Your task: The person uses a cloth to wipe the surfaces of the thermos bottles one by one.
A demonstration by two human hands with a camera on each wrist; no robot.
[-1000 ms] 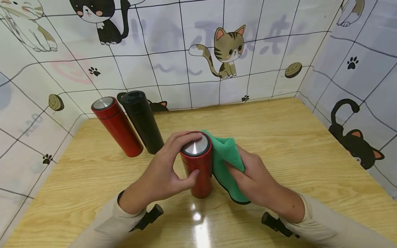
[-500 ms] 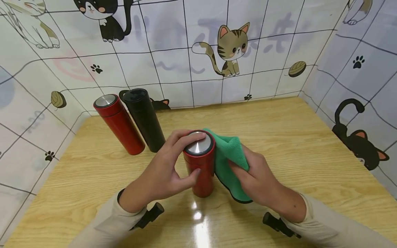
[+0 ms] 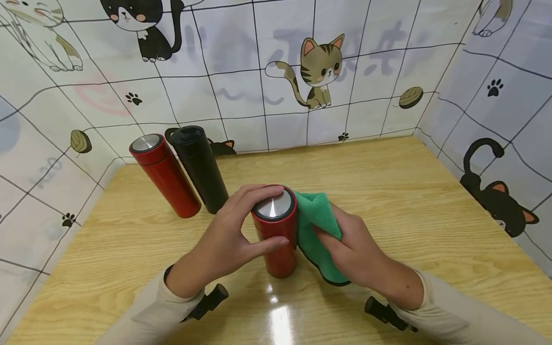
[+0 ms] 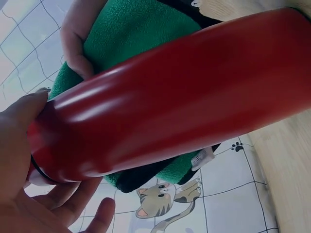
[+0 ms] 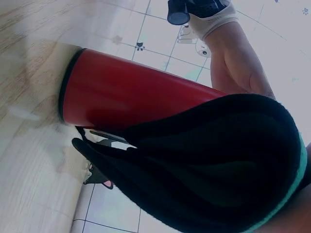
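A red thermos bottle (image 3: 278,256) with a shiny silver lid top (image 3: 273,205) stands upright on the table in the head view. My left hand (image 3: 228,235) grips it near the top, with fingers over the lid's far edge and the thumb across the front. On the bottle's right side, my right hand (image 3: 355,249) holds a folded green cloth (image 3: 316,215) with dark edging against it. The left wrist view shows the cloth (image 4: 131,34) behind the red bottle body (image 4: 170,97). In the right wrist view, the cloth's dark underside (image 5: 209,160) covers the bottle's upper part.
A second red thermos (image 3: 166,177) and a black bottle (image 3: 200,170) stand side by side at the back left of the wooden table (image 3: 366,177). Cat-printed sheeting (image 3: 233,48) rises behind the table and along both sides.
The left thumb has slid a little further right across the red thermos. The cloth's top corner has sunk lower behind the lid. Both hands keep their hold.
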